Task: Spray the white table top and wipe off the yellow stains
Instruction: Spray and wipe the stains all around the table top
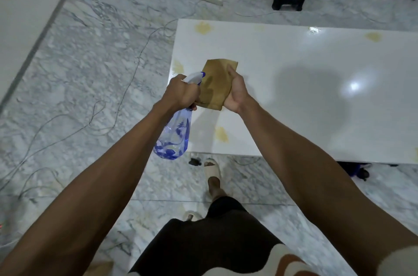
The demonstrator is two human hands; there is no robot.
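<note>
Spray bottle [173,137] and cloth [216,85] over table edge [226,154]

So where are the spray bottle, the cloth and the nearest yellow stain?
spray bottle [174,137]: head view, on its clear blue body.
cloth [217,81]: head view, mid fabric.
nearest yellow stain [221,134]: head view, stain's centre.

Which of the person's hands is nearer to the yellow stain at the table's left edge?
Left. The left hand, holding the spray bottle, sits just below that yellow stain. The right hand, holding the cloth, is farther right.
</note>
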